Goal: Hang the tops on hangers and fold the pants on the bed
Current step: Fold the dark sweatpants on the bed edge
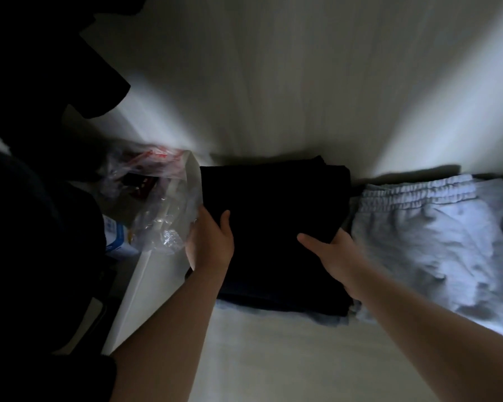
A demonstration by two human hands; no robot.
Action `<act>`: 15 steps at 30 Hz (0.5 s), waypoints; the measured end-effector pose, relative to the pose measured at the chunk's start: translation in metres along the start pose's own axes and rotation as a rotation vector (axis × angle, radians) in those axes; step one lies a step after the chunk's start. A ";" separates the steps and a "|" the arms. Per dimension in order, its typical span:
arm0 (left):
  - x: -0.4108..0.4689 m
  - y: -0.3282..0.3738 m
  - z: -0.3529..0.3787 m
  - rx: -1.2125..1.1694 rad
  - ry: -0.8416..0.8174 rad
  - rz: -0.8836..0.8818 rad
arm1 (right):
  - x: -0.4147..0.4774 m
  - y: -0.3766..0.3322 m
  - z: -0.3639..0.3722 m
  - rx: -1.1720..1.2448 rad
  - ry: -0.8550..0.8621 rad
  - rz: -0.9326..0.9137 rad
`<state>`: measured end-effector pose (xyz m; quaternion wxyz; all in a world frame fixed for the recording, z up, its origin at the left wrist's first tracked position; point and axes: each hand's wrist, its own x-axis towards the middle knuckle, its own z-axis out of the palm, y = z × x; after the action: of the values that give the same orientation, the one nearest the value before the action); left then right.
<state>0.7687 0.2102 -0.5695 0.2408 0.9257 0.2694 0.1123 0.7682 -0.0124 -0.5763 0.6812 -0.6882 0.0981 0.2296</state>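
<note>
White wall (273, 82) fills the upper half, dim and streaked with blur, and the pale bed (288, 358) spreads below it. One dark mass of clothing (41, 68) covers the left edge, too black to tell what garment it is.

Two pairs of pants lie side by side against the wall. The light grey sweatpants (436, 242) lie rumpled on the right, cut off by the frame. The folded black pants (273, 213) sit at centre, just beside them, with their folds lost in shadow.

One white panel (145, 285) stands at the bed's left side. Crumpled clear plastic bags (163, 210) lie beyond it, their count unclear.

Two hands grip the black pants. The left hand (211, 245) holds the left edge and the right hand (334, 256) the right edge, thumbs on top and fingers hidden beneath.
</note>
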 end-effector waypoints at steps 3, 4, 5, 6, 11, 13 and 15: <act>-0.009 0.001 0.003 0.029 0.106 0.125 | -0.005 0.000 0.006 -0.292 0.229 -0.176; -0.015 0.003 0.002 0.031 0.133 0.193 | -0.010 -0.001 0.009 -0.431 0.337 -0.292; -0.023 0.005 0.001 0.042 0.149 0.269 | -0.016 -0.001 0.011 -0.583 0.423 -0.400; -0.031 0.007 0.000 0.058 0.148 0.345 | -0.023 -0.001 0.013 -0.727 0.495 -0.499; -0.059 0.001 0.014 0.215 -0.045 0.496 | -0.033 0.018 0.027 -1.165 0.467 -0.658; -0.060 -0.008 0.026 0.315 -0.107 0.457 | -0.027 0.034 0.031 -1.224 0.351 -0.525; -0.060 -0.011 0.036 0.385 -0.119 0.448 | -0.021 0.042 0.032 -1.222 0.274 -0.423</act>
<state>0.7259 0.1714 -0.6110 0.0453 0.9956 0.0603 0.0549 0.7250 0.0134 -0.6028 0.1797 -0.9784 -0.1012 0.0155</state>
